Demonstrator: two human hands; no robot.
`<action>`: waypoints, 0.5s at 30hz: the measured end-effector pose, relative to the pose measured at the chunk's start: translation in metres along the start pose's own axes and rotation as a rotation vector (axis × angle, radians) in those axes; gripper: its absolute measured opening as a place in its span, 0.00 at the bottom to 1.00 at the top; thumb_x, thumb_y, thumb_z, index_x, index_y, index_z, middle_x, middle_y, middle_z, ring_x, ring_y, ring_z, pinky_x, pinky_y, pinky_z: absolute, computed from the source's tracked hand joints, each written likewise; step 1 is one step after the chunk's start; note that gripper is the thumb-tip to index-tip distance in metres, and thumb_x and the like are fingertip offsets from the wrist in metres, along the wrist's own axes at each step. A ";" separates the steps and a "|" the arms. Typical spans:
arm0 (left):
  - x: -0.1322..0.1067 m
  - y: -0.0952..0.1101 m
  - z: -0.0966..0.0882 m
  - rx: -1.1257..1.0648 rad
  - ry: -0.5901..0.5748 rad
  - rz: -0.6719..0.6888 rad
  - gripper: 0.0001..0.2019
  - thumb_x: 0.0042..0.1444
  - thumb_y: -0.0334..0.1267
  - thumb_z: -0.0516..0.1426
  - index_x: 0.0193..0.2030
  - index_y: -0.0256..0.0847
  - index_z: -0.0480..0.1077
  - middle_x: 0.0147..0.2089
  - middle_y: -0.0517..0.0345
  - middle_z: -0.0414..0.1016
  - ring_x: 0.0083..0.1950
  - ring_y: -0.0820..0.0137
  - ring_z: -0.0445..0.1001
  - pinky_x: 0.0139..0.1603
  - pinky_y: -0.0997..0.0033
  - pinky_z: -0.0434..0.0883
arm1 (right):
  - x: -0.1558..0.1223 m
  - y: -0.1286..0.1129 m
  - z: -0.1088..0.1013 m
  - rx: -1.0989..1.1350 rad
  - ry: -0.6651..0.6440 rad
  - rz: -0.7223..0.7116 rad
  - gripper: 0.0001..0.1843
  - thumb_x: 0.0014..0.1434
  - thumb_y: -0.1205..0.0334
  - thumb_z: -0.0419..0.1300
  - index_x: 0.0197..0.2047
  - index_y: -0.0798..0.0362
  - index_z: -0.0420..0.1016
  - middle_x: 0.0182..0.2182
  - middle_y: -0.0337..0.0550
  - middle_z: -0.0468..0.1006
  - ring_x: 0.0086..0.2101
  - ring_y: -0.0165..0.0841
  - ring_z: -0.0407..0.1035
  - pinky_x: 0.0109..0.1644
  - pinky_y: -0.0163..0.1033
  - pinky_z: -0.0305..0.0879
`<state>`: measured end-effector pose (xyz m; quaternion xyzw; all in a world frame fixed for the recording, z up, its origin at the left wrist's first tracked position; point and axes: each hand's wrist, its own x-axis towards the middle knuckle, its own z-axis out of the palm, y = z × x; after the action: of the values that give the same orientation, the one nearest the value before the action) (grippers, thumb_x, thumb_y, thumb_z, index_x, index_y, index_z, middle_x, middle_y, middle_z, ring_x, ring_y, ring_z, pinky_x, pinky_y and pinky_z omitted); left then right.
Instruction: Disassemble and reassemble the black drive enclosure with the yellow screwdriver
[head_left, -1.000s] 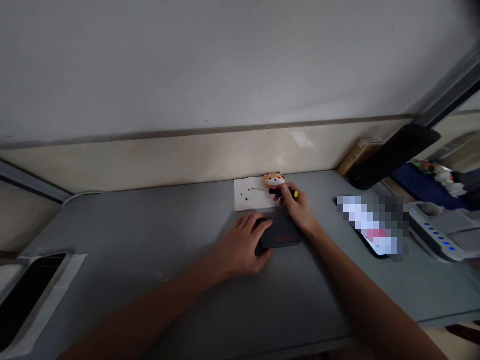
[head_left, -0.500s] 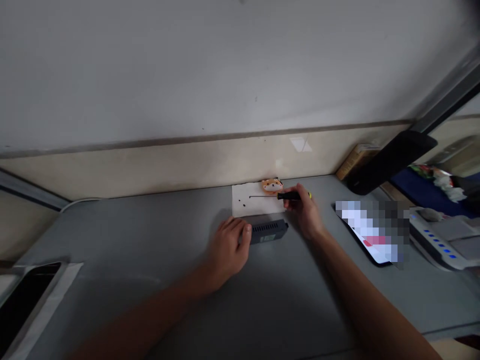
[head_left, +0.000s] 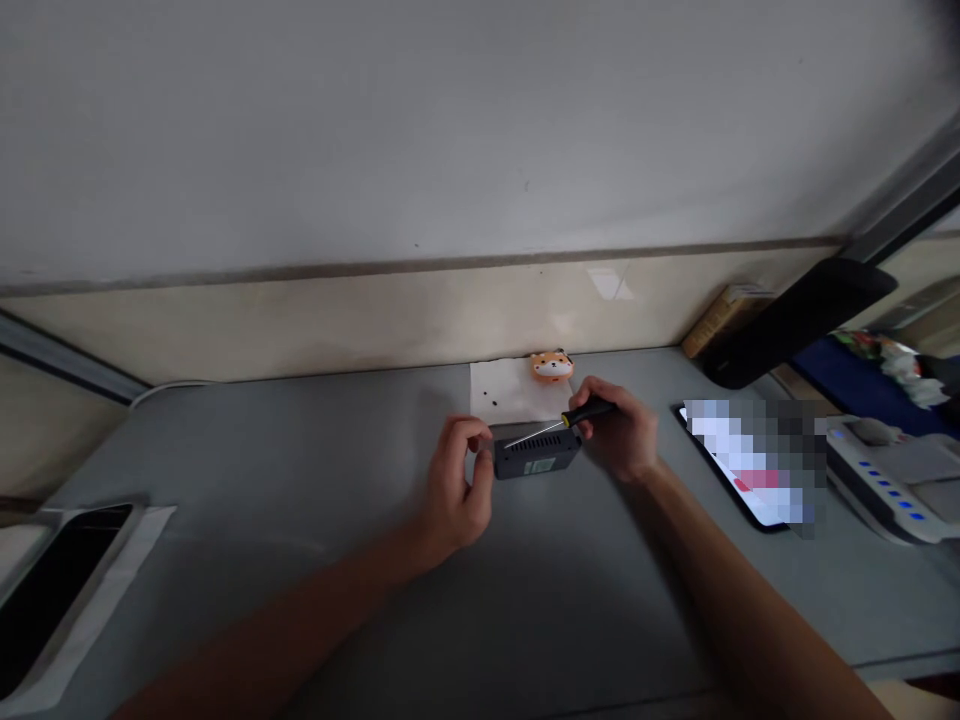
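Nearest, a grey surface [head_left: 375, 600] spreads beneath both forearms, and well to the left of the left grip lies a dark panel with a pale frame [head_left: 71, 570], cut off by the edge of view. The left grip [head_left: 480, 447] is loosely curled, thumb and forefinger just beside the near-left end of a dark box [head_left: 536, 464]; whether they touch it, I cannot tell. That box sits between the two grips, its slotted, labelled side showing. The right grip [head_left: 589, 415] is closed around the handle of a screwdriver [head_left: 589, 409], whose thin shaft slants down leftward, the tip over the box's upper left part; contact there is unclear. To the right of the right grip lie a phone [head_left: 731, 460], its screen lit and blurred, and, farther right, a white device [head_left: 885, 480] with blue lights. Just beyond the grips is a white sheet [head_left: 517, 405] bearing small dark pieces [head_left: 494, 403] and an orange-and-white animal-faced object [head_left: 553, 367]. Beyond and right of the right grip, a black cylinder [head_left: 795, 325] leans near a brownish box [head_left: 720, 318]; a wall [head_left: 375, 140] rises behind everything.
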<state>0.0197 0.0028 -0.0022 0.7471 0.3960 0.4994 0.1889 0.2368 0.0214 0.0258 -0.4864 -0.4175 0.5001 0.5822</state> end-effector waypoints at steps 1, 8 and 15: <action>0.000 0.001 0.000 -0.005 -0.002 0.019 0.06 0.64 0.31 0.47 0.42 0.45 0.61 0.40 0.55 0.69 0.40 0.66 0.70 0.41 0.65 0.71 | 0.000 -0.001 0.001 0.011 -0.002 0.011 0.16 0.53 0.47 0.56 0.22 0.48 0.69 0.16 0.37 0.63 0.17 0.31 0.57 0.25 0.41 0.58; -0.001 0.002 -0.004 0.019 -0.054 0.103 0.08 0.59 0.29 0.50 0.43 0.44 0.65 0.41 0.53 0.69 0.43 0.63 0.71 0.44 0.62 0.71 | -0.002 -0.008 0.001 0.052 -0.041 0.061 0.14 0.52 0.49 0.57 0.22 0.48 0.70 0.14 0.37 0.63 0.16 0.29 0.55 0.25 0.40 0.54; 0.002 0.004 -0.003 0.018 -0.016 0.233 0.09 0.58 0.25 0.51 0.41 0.43 0.65 0.41 0.55 0.66 0.42 0.65 0.71 0.42 0.65 0.71 | 0.000 -0.004 -0.002 0.123 -0.078 0.070 0.15 0.47 0.48 0.62 0.20 0.50 0.73 0.13 0.37 0.66 0.16 0.27 0.56 0.24 0.38 0.53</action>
<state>0.0190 0.0013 0.0028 0.7936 0.3093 0.5086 0.1260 0.2394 0.0209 0.0297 -0.4442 -0.3912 0.5635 0.5762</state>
